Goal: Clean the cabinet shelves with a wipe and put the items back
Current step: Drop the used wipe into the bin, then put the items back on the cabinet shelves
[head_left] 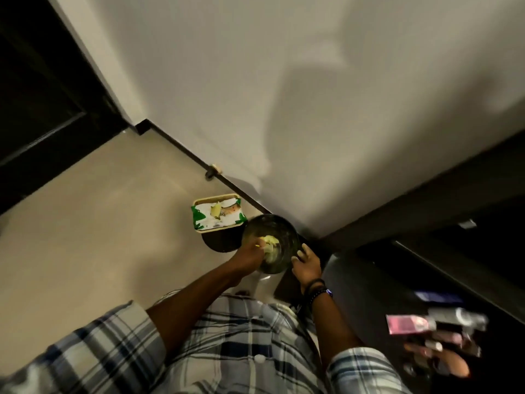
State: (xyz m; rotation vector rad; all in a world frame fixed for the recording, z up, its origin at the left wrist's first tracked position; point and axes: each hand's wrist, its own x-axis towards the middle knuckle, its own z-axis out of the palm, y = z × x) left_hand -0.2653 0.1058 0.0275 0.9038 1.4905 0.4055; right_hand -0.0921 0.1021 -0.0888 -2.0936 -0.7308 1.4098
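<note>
Beige floor [85, 223]: one bowl [284, 231], one wipe [270, 245], two hands

A round glass bowl [271, 247], clear and dark-tinted in the dim light, sits low near the corner where the pale wall meets a dark cabinet, its open mouth facing up. Inside it, against the near-left wall, lies a crumpled yellowish-white wipe [270, 247]. Just left and farther off, a wet-wipe pack [217, 215] in green and white lies flat on a tan tray [199, 201] on the floor, a tuft of yellowish wipe poking up from its centre opening. To the near right, blurred toiletry tubes and bottles [434, 339], pink, white and dark, lie jumbled on a dark surface.
</note>
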